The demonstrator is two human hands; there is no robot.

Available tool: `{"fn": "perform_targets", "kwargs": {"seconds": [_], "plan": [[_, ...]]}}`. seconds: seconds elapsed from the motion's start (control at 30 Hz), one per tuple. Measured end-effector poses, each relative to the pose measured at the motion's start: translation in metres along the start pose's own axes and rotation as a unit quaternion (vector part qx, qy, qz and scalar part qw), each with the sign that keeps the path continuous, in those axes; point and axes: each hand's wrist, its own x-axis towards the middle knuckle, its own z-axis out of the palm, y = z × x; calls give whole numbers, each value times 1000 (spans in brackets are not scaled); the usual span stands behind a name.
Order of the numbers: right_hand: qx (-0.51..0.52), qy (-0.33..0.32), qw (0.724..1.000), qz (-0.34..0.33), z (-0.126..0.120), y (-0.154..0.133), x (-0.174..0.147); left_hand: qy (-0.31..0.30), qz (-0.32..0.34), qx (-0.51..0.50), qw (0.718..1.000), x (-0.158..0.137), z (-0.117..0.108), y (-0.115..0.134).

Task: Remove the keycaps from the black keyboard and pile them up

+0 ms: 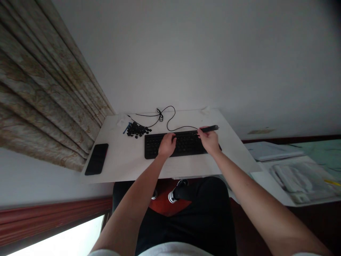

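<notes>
A black keyboard [183,145] lies flat on the white table. My left hand [167,145] rests on its middle-left part, fingers curled toward the far edge and steadying it; the fingertips are partly hidden. Over the keyboard's right part, my right hand [209,139] is closed around a black-handled tool [211,128]. The handle sticks out to the right, and a thin tip points left toward the upper rows of keys. Left of the keyboard is a pile of loose black keycaps [137,129], with a small blue tool [126,128] at its left side.
A black cable [174,117] loops behind the keyboard. A dark phone [96,159] lies near the table's left edge. Crumpled white tissue [205,110] is at the back. A curtain [48,81] hangs left; plastic-wrapped items [293,177] lie on a lower surface to the right.
</notes>
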Motion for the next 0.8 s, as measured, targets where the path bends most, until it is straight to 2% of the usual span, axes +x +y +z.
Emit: {"fn": "perform_targets", "kwargs": {"seconds": [0.07, 0.17, 0.3, 0.47, 0.53, 0.6, 0.7, 0.8], "plan": [[-56, 69, 996, -4, -6, 20, -17, 4, -2, -8, 1000, 0, 0, 0], [-93, 116, 988, -38, -9, 37, -32, 4, -7, -16, 1000, 1, -1, 0], [-95, 145, 981, -85, -8, 45, -35, 14, -35, -55, 998, 1, -1, -1], [-127, 133, 977, -110, -10, 42, -31, 29, -111, -180, 977, 14, -7, -6], [-132, 131, 976, -113, -11, 40, -31, 32, -134, -218, 966, 24, -18, -13], [-132, 132, 976, -110, -11, 40, -31, 32, -131, -196, 971, 33, -37, -25], [-127, 129, 977, -110, -11, 40, -31, 51, -104, -59, 992, 41, -74, -49], [-121, 123, 979, -113, -11, 40, -31, 42, -105, 40, 993, 43, -111, -73]]}}
